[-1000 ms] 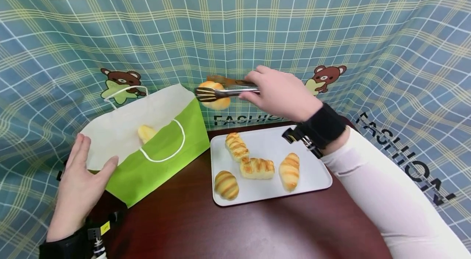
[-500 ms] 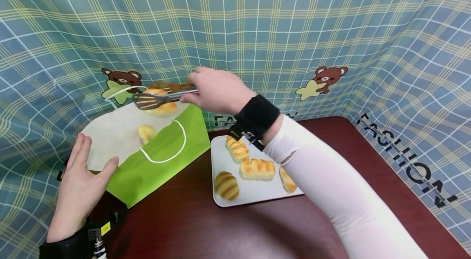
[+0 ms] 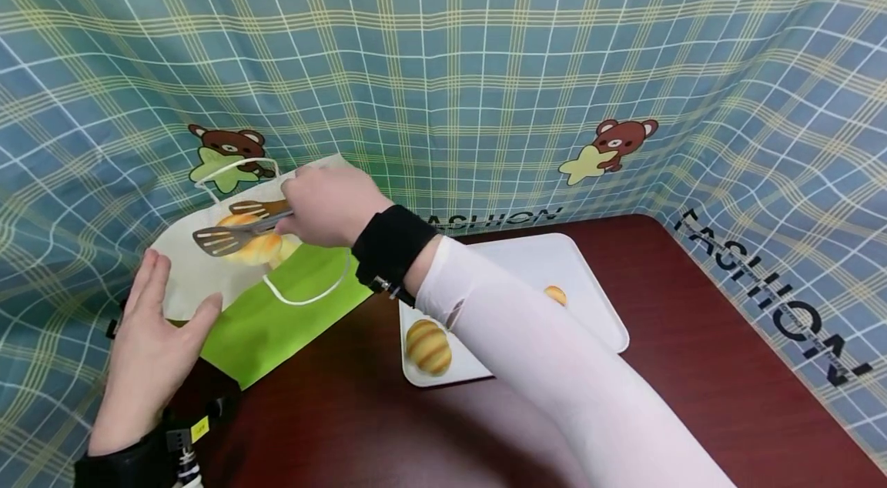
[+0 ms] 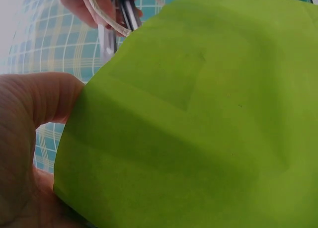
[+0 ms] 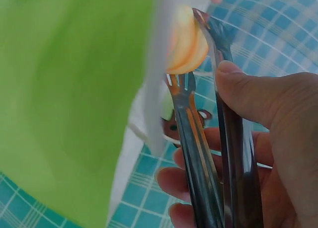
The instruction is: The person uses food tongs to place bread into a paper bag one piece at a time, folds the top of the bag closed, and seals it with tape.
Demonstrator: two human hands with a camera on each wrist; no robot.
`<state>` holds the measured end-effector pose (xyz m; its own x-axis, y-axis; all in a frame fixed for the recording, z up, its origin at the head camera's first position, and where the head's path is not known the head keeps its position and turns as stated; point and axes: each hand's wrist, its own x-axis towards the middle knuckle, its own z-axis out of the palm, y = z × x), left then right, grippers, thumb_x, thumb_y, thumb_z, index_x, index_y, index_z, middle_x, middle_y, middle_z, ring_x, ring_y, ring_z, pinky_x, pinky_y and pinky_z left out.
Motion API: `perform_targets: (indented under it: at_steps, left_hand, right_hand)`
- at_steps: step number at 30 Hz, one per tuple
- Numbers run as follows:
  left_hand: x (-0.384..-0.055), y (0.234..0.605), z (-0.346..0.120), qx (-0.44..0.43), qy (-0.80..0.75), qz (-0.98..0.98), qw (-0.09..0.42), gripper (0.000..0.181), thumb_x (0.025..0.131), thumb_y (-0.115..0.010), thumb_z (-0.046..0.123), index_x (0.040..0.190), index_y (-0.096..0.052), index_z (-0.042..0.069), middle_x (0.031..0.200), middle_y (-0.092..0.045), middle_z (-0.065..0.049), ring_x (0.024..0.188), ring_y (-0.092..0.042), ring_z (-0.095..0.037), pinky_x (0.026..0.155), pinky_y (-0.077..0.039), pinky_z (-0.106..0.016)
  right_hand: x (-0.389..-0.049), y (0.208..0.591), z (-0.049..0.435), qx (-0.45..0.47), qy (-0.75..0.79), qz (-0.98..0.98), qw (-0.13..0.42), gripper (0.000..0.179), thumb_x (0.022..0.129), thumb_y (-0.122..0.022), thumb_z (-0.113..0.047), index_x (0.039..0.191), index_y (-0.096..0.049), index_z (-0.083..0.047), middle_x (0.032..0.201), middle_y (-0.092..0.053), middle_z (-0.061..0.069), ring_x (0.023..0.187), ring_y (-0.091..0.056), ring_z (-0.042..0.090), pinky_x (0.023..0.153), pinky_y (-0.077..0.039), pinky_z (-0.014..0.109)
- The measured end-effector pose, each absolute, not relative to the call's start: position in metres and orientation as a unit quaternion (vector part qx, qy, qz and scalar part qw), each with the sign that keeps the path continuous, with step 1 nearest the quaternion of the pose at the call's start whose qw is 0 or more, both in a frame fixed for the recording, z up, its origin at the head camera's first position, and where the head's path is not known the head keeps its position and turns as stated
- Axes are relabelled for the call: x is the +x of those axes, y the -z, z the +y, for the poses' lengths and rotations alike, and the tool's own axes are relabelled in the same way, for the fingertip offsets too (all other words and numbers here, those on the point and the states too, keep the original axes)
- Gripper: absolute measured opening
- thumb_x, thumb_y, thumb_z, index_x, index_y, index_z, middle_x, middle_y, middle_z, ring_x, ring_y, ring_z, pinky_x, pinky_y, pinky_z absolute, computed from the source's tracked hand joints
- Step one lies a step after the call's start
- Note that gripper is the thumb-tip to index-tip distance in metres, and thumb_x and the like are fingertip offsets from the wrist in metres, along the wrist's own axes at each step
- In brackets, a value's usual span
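Note:
My right hand [image 3: 333, 199] grips metal serving tongs [image 3: 223, 240] over the mouth of the green paper bag [image 3: 277, 334]. A round golden bun [image 3: 258, 248] is between the tong heads, inside the bag's white rim; whether they still squeeze it I cannot tell. Close behind it shows part of a paler bread, mostly hidden. In the right wrist view, thumb and fingers lie around the tongs [image 5: 201, 153], and the bun [image 5: 191, 44] is partly behind the bag's edge. My left hand [image 3: 148, 342] rests against the bag's left side, fingers straight and thumb [image 4: 57, 96] spread at its edge.
A white tray [image 3: 589, 295] lies on the dark table [image 3: 333, 411], right of the bag. A striped roll [image 3: 428, 347] is at its front left corner. The right sleeve [image 3: 527, 349] hides most other bread. A checked curtain [image 3: 485, 88] hangs behind.
My right hand has carried the bun in the tongs leftward from above the tray's left end, then down into the bag's mouth. The left hand has stayed at the bag's side.

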<state>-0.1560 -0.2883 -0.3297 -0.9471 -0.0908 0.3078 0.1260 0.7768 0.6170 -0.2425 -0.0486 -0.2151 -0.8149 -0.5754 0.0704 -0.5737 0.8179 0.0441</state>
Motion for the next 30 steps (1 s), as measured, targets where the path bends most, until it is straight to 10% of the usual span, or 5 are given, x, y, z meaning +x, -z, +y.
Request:
perform_targets:
  at_steps: [30]
  left_hand:
    - [-0.157,0.33,-0.288,-0.015,0.339,-0.927,0.161,0.08,0.093,-0.055,0.032,0.152,-0.005,0.01,0.159,0.007,-0.001,0.144,0.004,-0.035,0.105,-0.012,-0.067]
  right_hand:
    - [-0.242,0.255,-0.094,0.317,0.068,-0.946,0.023,0.024,0.092,-0.051,-0.051,0.086,-0.061,-0.03,0.087,-0.062,-0.012,0.072,-0.057,0.008,0.062,-0.048,0.029]
